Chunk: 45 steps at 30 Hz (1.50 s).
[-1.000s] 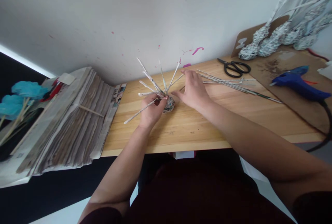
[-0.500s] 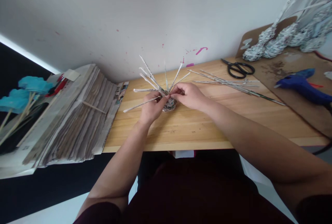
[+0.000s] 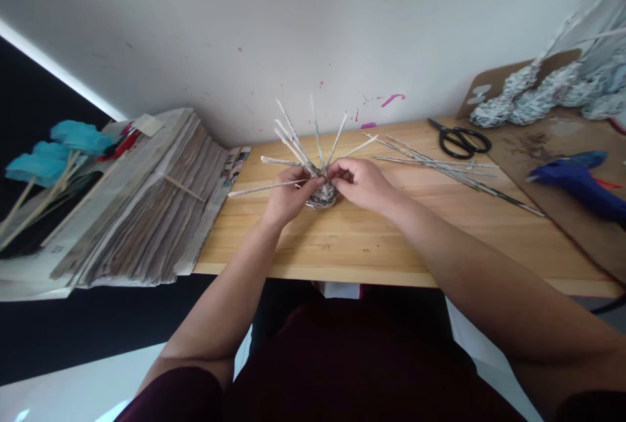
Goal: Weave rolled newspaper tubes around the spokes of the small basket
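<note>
A small round basket woven from rolled newspaper [image 3: 323, 197] rests on the wooden tabletop, its paper spokes [image 3: 293, 141] fanning up and to the left. My left hand [image 3: 292, 194] is closed on the basket's left side, thumb against the weave near the rim. From the right, my right hand [image 3: 357, 180] pinches at the rim with thumb and forefinger, close to the left thumb. A paper strand seems to be between those fingers, though they mostly cover it. One spoke [image 3: 259, 188] sticks out past my left hand.
Loose rolled-paper sticks [image 3: 440, 164] lie right of the basket, with black scissors [image 3: 460, 139] behind them. A blue glue gun [image 3: 577, 180] sits on a brown board [image 3: 552, 148]. Woven paper pieces [image 3: 528, 92] lean at the back right. A newspaper stack [image 3: 147, 213] and blue paper flowers [image 3: 78, 138] fill the left.
The camera view has shifted slightly. Both hands stay at the basket's rim; the right fingers have moved a little along it, and the left-hand spokes have changed angle.
</note>
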{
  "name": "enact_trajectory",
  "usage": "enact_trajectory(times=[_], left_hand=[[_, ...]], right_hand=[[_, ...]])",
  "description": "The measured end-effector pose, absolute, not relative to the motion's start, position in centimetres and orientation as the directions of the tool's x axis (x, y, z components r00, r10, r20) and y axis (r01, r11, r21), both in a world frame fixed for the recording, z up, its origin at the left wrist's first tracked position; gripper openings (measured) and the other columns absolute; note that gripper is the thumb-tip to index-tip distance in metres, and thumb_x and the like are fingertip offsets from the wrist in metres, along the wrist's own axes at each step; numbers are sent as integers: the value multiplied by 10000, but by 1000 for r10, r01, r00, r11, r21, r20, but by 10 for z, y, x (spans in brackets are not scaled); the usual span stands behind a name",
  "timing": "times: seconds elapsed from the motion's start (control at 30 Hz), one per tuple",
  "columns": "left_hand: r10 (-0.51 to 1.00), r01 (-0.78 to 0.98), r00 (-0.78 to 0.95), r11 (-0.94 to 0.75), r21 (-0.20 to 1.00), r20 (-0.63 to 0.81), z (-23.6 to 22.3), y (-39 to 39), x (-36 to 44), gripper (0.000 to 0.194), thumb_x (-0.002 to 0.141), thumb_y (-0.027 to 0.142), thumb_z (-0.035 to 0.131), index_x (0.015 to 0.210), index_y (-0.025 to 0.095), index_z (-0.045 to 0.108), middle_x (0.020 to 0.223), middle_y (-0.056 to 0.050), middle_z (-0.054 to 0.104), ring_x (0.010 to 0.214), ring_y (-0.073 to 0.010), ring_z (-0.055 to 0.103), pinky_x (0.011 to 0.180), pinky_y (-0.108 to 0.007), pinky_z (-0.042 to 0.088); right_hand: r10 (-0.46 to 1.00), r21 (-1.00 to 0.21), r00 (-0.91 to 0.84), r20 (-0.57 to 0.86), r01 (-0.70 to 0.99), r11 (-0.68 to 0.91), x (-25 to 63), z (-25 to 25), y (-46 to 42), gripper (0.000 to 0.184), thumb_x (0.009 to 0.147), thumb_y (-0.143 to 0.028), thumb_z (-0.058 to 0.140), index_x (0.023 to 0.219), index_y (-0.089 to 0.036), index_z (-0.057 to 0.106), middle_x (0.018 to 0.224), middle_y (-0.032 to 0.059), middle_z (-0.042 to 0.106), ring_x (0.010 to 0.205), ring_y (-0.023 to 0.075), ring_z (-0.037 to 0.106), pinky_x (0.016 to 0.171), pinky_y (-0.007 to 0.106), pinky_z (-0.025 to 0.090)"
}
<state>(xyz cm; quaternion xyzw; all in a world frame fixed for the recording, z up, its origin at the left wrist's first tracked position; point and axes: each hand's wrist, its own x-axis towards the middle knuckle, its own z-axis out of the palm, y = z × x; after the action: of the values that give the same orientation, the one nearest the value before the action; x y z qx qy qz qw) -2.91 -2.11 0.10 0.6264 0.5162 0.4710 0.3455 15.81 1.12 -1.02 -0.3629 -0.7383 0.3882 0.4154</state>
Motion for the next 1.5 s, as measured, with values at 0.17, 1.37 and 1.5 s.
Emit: enact_trajectory(times=[0.17, 1.37, 1.5], left_hand=[[965, 199, 56, -261, 945, 255, -2, -17, -29, 345, 700, 355, 851, 879, 162, 627, 784, -10, 699, 697, -131, 632, 647, -245, 496], [906, 187, 120, -421, 888, 405, -7, -9, -53, 136, 755, 235, 793, 796, 138, 708, 851, -59, 701, 792, -150, 664, 764, -297, 549], [903, 159, 143, -424, 891, 405, -8, -9, -54, 149, 758, 252, 801, 851, 148, 748, 909, -70, 722, 837, -162, 680, 812, -318, 563]], right_hand=[[831, -840, -400, 387, 218, 496, 156, -5, 5, 178, 752, -90, 618, 866, -171, 727, 826, 20, 720, 716, 142, 620, 690, 276, 488], [897, -921, -368, 247, 199, 335, 152, -7, 3, 116, 819, -309, 664, 833, -199, 630, 750, 20, 694, 651, 157, 621, 617, 297, 509], [896, -918, -369, 249, 205, 340, 152, -7, 3, 111, 823, -306, 670, 836, -202, 634, 767, 23, 703, 663, 159, 626, 628, 300, 515]])
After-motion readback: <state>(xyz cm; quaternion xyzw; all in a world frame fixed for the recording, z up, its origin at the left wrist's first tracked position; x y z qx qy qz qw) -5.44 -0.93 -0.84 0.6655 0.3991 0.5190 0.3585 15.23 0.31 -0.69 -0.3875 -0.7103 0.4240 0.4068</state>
